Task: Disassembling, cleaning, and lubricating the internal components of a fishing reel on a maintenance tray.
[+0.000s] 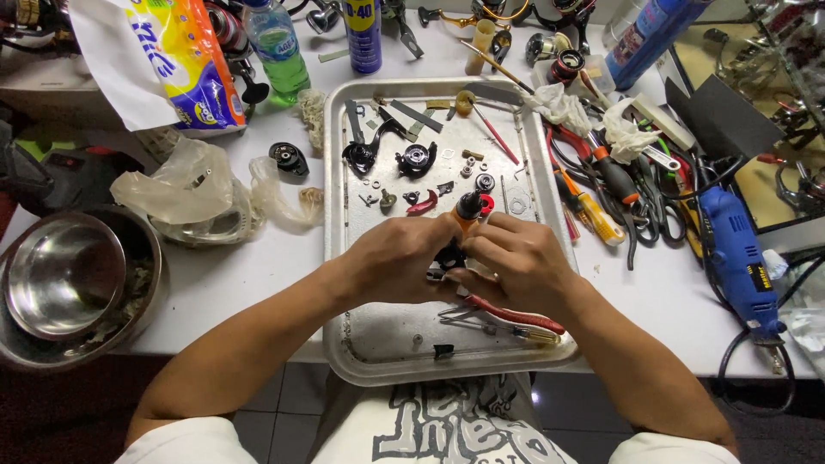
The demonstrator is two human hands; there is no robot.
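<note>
Over the middle of a metal tray (550,344), my left hand (395,258) and my right hand (520,262) meet around a small black mechanical part (449,256). My left hand grips that part. An orange-handled screwdriver with a black cap (468,209) stands upright between the hands, with my right hand closed around its shaft. The tip of the tool is hidden by my fingers. Small screws, washers and black and red parts (417,159) lie scattered on the far half of the tray.
Red-handled pliers (516,316) lie on the tray near me. To the right are pliers, screwdrivers and a blue rotary tool (737,258). A steel bowl (64,271) sits at the left, with plastic bags (185,185), a green bottle (277,47) and a spray can (363,34) behind.
</note>
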